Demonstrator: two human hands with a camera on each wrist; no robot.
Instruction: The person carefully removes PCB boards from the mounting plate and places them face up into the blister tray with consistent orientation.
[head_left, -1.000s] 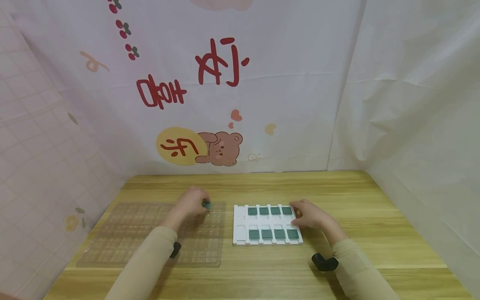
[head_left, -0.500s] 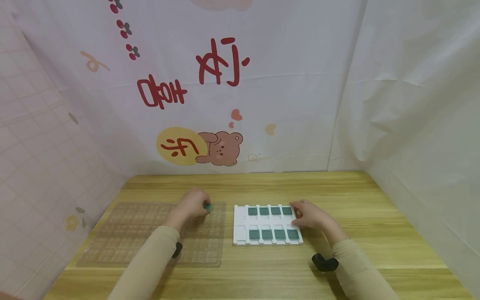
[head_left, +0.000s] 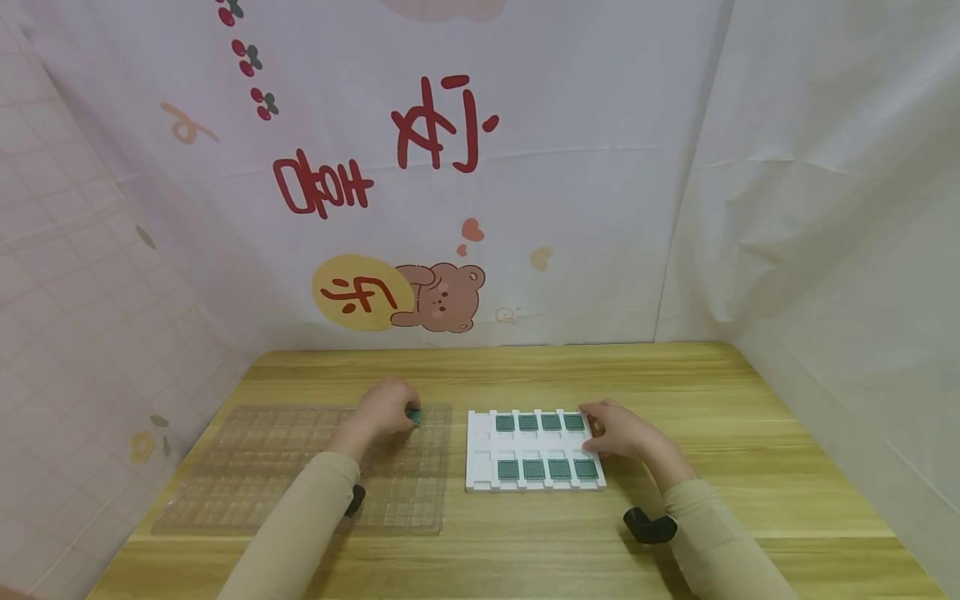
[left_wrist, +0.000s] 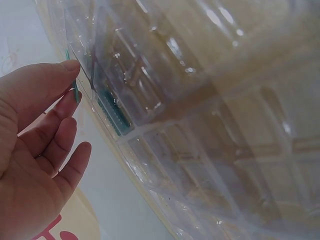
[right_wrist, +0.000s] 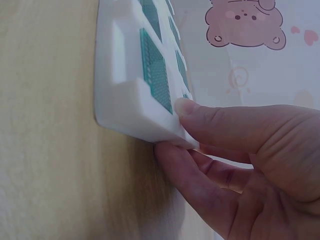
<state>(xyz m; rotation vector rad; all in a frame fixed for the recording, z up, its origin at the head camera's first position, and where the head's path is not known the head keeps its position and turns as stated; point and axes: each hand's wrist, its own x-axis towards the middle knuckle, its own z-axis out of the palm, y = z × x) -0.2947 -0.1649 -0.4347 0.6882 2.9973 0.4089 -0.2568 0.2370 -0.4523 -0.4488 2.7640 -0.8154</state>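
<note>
My left hand [head_left: 382,408] pinches a small square green chip [head_left: 413,416] between thumb and fingertips, over the far right part of a clear plastic compartment tray [head_left: 397,508]. In the left wrist view the chip [left_wrist: 76,92] is seen nearly edge-on, close to the tray's wall. A green patch [left_wrist: 115,112] also shows through the clear plastic beside it. My right hand [head_left: 618,429] grips the right end of a white tray [head_left: 480,471], which bears two rows of green chips. The right wrist view has the thumb at the white tray's [right_wrist: 120,107] top edge and fingers against its side.
Both trays lie on a wood-grain table [head_left: 525,550], the clear one left of the white one with a narrow strip between. A printed curtain [head_left: 585,208] hangs behind the table, with fabric at both sides. Black wrist mounts [head_left: 649,525] stick out below the sleeves.
My left hand has shifted slightly toward me with the chip, whose tilt has changed a little. My right hand and the white tray have stayed in place.
</note>
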